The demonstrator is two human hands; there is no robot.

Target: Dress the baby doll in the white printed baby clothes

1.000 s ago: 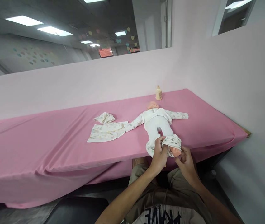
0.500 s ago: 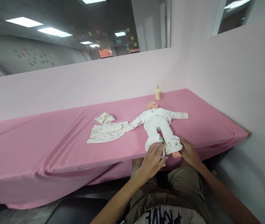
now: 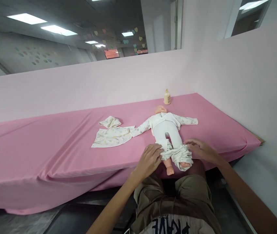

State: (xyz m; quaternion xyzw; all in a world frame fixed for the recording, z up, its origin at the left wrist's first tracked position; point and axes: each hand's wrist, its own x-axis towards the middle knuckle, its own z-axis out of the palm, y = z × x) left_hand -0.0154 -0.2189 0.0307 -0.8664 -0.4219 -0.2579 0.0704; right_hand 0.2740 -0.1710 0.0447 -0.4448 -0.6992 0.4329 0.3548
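Note:
A baby doll [image 3: 165, 125] in white clothes lies on its back on the pink-covered table [image 3: 55, 152], head toward the wall. Patterned trousers [image 3: 178, 154] are bunched around its lower legs, and both bare feet stick out over the table's front edge. My left hand [image 3: 149, 159] pinches the trousers' left side by the doll's knee. My right hand [image 3: 198, 149] grips the trousers' right side, fingers curled on the cloth.
A folded patterned garment [image 3: 111, 136] and a small cap [image 3: 109, 122] lie left of the doll. A small cream bottle [image 3: 167, 97] stands by the pink wall behind the doll's head. The table's right end [image 3: 257, 140] is near my right arm.
Both hands moved from the doll's feet up to its lower legs, drawing the bunched trousers higher. The doll's feet now show bare past the cloth.

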